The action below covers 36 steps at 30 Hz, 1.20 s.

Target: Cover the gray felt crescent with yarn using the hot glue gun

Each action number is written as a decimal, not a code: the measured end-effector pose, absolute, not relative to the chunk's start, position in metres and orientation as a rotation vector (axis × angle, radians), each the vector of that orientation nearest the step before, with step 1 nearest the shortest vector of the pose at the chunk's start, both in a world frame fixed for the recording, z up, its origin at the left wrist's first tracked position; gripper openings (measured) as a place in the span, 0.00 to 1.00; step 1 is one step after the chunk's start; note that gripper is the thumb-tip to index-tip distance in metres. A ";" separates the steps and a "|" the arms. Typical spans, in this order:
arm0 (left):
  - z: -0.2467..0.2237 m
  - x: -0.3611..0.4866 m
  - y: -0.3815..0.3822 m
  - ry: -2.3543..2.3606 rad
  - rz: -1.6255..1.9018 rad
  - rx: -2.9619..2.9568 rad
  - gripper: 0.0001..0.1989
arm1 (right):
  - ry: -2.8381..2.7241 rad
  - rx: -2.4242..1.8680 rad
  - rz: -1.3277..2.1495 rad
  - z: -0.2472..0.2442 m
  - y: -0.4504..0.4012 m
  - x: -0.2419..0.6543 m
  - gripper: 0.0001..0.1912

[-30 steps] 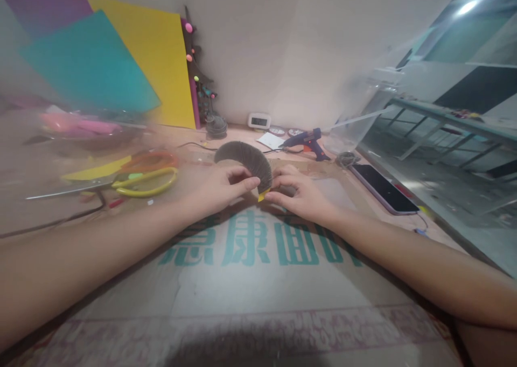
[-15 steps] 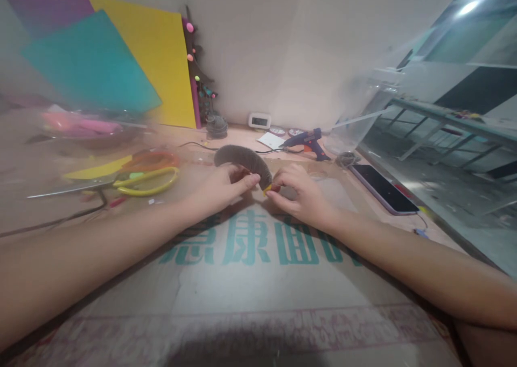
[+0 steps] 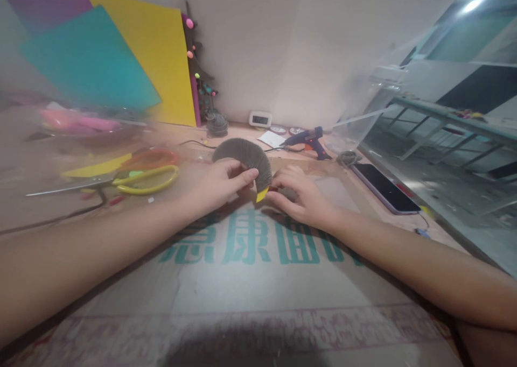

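A curved grey-brown piece with fine ridges arches above the printed cardboard, and a yellow tip shows at its right end. My left hand pinches the curved piece between thumb and fingers along its inner edge. At the right end, beside the yellow tip, my right hand is closed with thumb and fingers together on a small dark red thing, too small to make out.
Yellow-handled scissors lie at the left near an orange-handled pair. A glue gun, a small white clock and a plant-like ornament stand at the back. A phone rests at the right. Printed cardboard covers the front.
The curved piece has turned, so its ridged face shows more broadly and more of the yellow tip is visible. Both hands keep nearly the same place.
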<state>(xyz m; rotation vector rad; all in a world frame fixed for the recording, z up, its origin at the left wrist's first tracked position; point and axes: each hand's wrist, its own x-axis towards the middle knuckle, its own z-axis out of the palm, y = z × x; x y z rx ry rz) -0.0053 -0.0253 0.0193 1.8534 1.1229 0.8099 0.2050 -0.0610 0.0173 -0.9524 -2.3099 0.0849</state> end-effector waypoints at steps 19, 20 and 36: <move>0.020 -0.004 -0.026 1.093 0.719 1.733 0.21 | -2.212 -0.968 0.209 0.018 -0.060 0.207 0.06; 0.021 -0.004 -0.027 1.095 0.723 1.743 0.21 | -2.210 -0.967 0.223 0.019 -0.060 0.207 0.06; 0.019 -0.004 -0.023 1.070 0.713 1.819 0.21 | -2.153 -1.024 0.291 0.020 -0.061 0.205 0.07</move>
